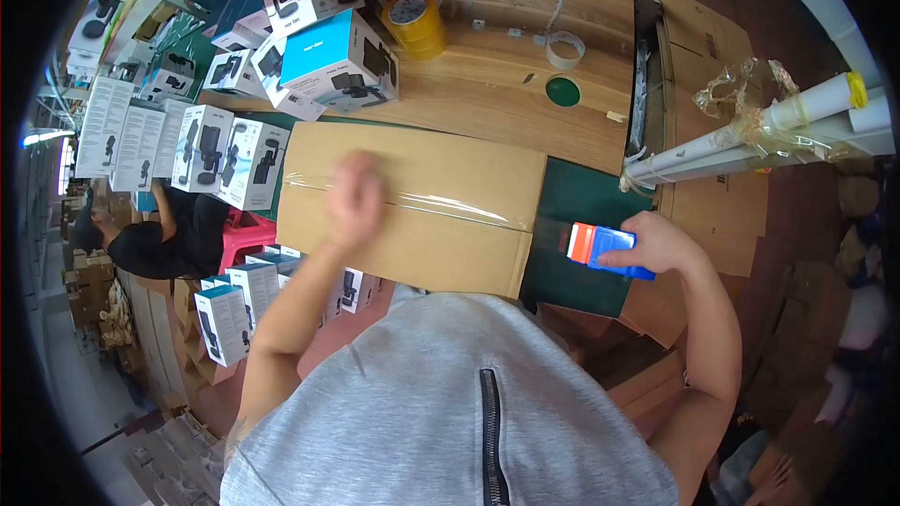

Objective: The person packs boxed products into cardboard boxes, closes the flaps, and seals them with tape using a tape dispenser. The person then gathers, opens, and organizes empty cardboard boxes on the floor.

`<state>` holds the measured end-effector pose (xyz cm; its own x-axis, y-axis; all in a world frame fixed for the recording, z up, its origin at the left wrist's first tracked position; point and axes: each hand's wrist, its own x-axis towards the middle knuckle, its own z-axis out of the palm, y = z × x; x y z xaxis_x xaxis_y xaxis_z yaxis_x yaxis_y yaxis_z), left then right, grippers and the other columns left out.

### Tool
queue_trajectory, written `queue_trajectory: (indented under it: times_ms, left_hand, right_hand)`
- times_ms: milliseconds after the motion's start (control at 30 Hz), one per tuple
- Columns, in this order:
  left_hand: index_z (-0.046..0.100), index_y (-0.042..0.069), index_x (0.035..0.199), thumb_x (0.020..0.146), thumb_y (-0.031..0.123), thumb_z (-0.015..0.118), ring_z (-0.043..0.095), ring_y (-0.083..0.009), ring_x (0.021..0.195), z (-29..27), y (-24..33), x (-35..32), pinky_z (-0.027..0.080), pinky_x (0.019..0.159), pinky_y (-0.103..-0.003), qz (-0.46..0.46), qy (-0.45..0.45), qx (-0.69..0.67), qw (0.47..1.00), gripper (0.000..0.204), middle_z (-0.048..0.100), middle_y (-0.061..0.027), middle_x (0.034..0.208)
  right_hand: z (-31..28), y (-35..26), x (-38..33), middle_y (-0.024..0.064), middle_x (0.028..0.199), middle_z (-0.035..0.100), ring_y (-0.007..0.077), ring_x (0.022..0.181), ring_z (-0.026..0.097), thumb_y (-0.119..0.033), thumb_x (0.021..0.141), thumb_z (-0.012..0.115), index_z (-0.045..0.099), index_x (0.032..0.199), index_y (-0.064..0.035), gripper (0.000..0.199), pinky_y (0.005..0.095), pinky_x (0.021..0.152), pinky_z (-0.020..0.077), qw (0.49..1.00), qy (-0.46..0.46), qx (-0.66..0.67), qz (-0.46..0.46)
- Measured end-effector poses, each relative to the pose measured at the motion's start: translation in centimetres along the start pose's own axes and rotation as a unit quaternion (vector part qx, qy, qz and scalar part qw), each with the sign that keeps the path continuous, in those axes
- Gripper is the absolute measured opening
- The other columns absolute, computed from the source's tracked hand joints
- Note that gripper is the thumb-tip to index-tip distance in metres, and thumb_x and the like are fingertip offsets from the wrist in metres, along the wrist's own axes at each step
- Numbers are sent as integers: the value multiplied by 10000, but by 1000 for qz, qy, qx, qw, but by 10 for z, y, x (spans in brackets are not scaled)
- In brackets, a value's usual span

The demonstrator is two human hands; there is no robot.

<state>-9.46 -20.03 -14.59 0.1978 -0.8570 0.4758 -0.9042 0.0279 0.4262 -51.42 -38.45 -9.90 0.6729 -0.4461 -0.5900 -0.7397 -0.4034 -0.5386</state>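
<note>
A closed cardboard box [441, 239] lies flat in front of me, with clear packing tape [459, 206] running along its middle seam. My left hand [356, 201] is over the left part of the box top, at the seam. Motion smears its fingers, and I cannot tell whether it touches the cardboard. To the right of the box, my right hand [656, 244] grips a blue and orange tape dispenser [600, 246]. The dispenser is held apart from the box, above the green table surface [577, 192].
Beyond the box, a wooden board [506, 84] carries yellow tape rolls [412, 26] and a white ring [565, 51]. Printed product boxes [342, 66] crowd the left. White tubes [778, 122] jut in at right. A person [155, 234] sits at far left by a pink stool [246, 234].
</note>
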Motion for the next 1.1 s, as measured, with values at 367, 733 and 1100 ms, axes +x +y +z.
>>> queue_trajectory:
  times_ms: [367,733,1100]
  left_hand:
    - [511,30,1319,872,524,482,219,-329,1420,76,154,-20,151,1087,-639,213,-357,59,908,666,414,-119,1429]
    - [683,70,1129,936,560,320,332,-356,1361,92,200,22,27,1113,-648,330,-560,250,718,640,644,-128,1138]
    - [648,-20,988,937,664,311,604,-113,642,70,181,42,464,550,-222,-160,-579,-570,560,764,671,-77,798]
  right_hand:
    - [34,-75,69,166,965,701,307,926,676,-536,678,748,721,946,-30,573,386,795,537,963,-45,-238,119]
    - [69,-4,-9,122,859,704,262,771,677,-406,704,784,677,869,8,458,362,706,539,926,283,170,185]
    - [185,-48,-70,99,646,620,145,399,544,-455,627,867,535,1117,126,829,263,371,444,541,364,686,-325]
